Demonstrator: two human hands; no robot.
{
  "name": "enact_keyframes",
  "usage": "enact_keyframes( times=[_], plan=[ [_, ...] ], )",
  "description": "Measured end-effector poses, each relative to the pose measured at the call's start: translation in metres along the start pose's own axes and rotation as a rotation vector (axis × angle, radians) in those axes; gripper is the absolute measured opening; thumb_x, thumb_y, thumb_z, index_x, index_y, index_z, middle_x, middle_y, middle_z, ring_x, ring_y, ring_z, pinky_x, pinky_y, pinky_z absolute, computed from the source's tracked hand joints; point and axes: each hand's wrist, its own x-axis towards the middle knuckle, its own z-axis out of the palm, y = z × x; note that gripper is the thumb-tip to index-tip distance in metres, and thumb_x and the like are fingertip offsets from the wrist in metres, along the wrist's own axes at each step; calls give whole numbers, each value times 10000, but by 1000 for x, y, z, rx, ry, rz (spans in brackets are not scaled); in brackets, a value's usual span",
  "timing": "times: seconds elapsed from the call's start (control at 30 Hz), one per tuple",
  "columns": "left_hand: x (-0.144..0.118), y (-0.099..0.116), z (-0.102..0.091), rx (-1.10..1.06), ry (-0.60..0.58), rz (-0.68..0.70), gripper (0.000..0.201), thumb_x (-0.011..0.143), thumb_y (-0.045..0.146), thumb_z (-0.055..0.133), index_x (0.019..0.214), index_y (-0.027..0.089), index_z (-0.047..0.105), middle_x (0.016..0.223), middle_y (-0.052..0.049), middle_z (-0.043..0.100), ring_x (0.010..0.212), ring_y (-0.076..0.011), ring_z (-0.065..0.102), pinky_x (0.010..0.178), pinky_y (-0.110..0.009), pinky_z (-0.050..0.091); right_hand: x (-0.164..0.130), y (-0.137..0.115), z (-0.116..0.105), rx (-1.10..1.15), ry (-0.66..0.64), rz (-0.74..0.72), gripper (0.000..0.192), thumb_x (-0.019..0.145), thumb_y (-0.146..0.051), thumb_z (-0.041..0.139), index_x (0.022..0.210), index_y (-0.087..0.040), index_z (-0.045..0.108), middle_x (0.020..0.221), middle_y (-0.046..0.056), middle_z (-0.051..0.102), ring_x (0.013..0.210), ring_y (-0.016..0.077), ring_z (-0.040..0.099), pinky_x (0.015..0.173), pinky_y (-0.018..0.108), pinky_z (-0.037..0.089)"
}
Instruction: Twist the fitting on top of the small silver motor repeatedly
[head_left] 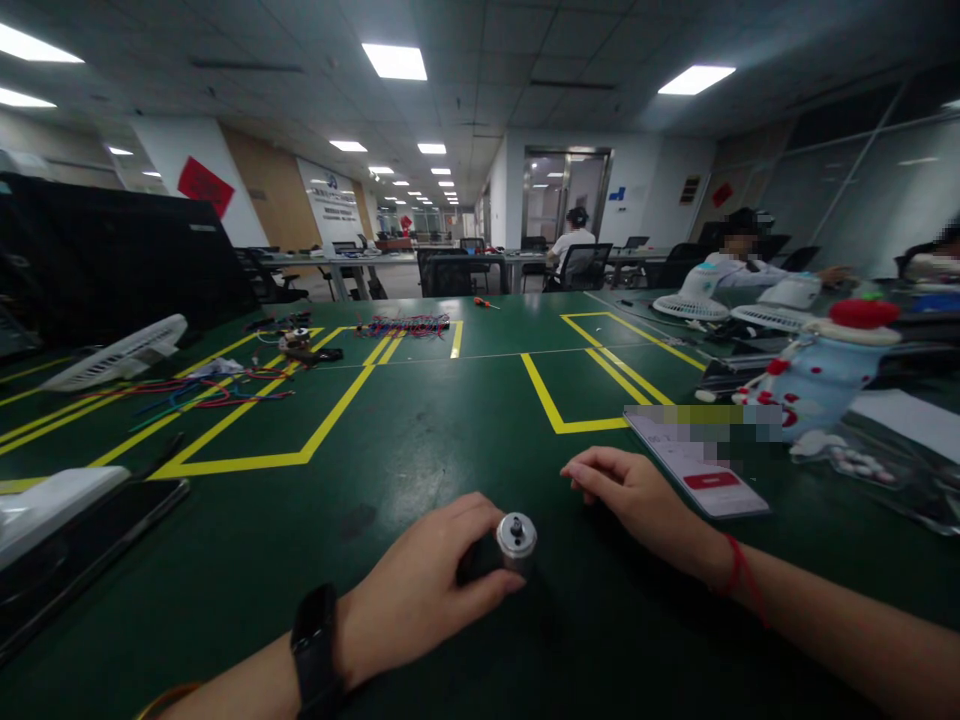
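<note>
My left hand (pixel 439 575) is closed around the side of a small silver motor (pixel 517 538), thumb on the near side and fingers on the far side. The motor is upright, and its round top shows a short dark shaft and a small hole. To the right, my right hand (pixel 630 495) is low over the green table (pixel 420 440), apart from the motor. Its fingers are curled with thumb and forefinger together; whatever may be between them is hidden. Just beyond that hand lies a phone (pixel 724 490) with its screen lit.
Red and blue wires (pixel 217 385) lie at the left near a white fan (pixel 120 355). A wire bundle (pixel 405 325) and an orange-handled screwdriver (pixel 484 303) are at the far side. On the right stands a blue bottle (pixel 829 375). Two more fans and seated people are beyond.
</note>
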Motion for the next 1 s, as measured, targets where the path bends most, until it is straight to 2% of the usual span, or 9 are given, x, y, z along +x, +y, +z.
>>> enact_keyframes(
  times=[0.1,0.27,0.37,0.5,0.7,0.9,1.0],
  plan=[
    [0,-1,1,10,17,0,112,863,228,640,927,200,552,901,1,572,780,-170,511,668,-267,381,0,6,2,-81,-54,-59,231,909,-353,538,919,-157,659,802,13,628,713,137,570,643,267,443],
    [0,-2,1,24,6,-17,113,860,243,639,896,192,544,873,4,565,759,-166,508,644,-262,373,-4,3,10,-333,-169,-300,112,859,-260,616,833,-179,690,823,16,617,758,147,550,671,277,425],
    [1,-3,2,13,3,-8,115,859,243,645,902,195,550,878,6,568,773,-168,515,655,-263,379,-9,-8,17,-242,-163,-384,88,864,-216,611,913,-184,676,872,15,607,760,130,550,666,258,437],
    [1,-5,3,-5,11,24,152,861,224,648,981,210,556,926,8,574,823,-170,532,702,-273,394,-16,-26,29,-96,-124,-509,154,834,-181,648,987,-190,652,969,18,583,865,130,563,764,258,460],
    [1,-5,5,5,17,29,147,862,241,647,985,207,574,928,-5,587,830,-183,539,715,-287,409,-16,-32,34,-79,-89,-507,28,861,-180,627,863,-184,654,893,4,576,834,124,563,751,258,451],
    [1,-4,4,4,19,29,163,867,234,642,1012,207,572,950,-9,588,853,-185,546,736,-295,415,-15,-32,31,-164,-111,-505,81,845,-193,651,926,-185,654,927,14,592,850,139,558,752,275,448],
    [1,-4,4,7,12,23,143,868,251,642,985,207,574,938,-10,588,836,-185,543,718,-291,414,-14,-36,29,-122,-84,-531,58,861,-207,639,910,-185,661,908,13,590,839,133,557,735,261,448]
  ],
)
